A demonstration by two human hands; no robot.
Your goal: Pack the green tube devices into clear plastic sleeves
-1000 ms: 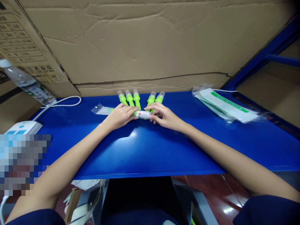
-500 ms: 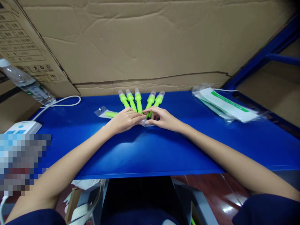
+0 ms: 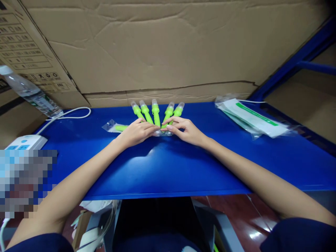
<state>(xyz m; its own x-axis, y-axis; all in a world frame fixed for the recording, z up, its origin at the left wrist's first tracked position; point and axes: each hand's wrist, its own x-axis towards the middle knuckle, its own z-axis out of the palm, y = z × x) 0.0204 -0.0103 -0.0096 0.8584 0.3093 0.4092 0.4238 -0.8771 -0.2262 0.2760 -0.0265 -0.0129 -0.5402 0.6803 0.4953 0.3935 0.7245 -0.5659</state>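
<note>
Several lime-green sticks with clear domed caps (image 3: 155,113) lie fanned out on the blue table, caps pointing away from me. My left hand (image 3: 138,132) rests palm down over the near ends of the left sticks, its fingers stretched out and nearly together. Across from it, my right hand (image 3: 185,130) has its fingers extended over the right sticks, thumb apart from them. Between my fingertips, clear crinkled plastic (image 3: 166,133) shows at the near ends. A clear plastic packet (image 3: 110,126) with a green piece inside sticks out left of my left hand; its other end is hidden.
Flat plastic-wrapped packets with a green stripe (image 3: 258,115) lie at the right. On the left are a leaning water bottle (image 3: 34,96), a white power strip (image 3: 27,143) and a cable (image 3: 78,113). A cardboard wall (image 3: 157,52) stands behind the blue table (image 3: 170,171).
My right hand's fingers have straightened and its thumb has shifted. The left hand, left sticks and packet have moved slightly left. More of the clear plastic shows between my hands.
</note>
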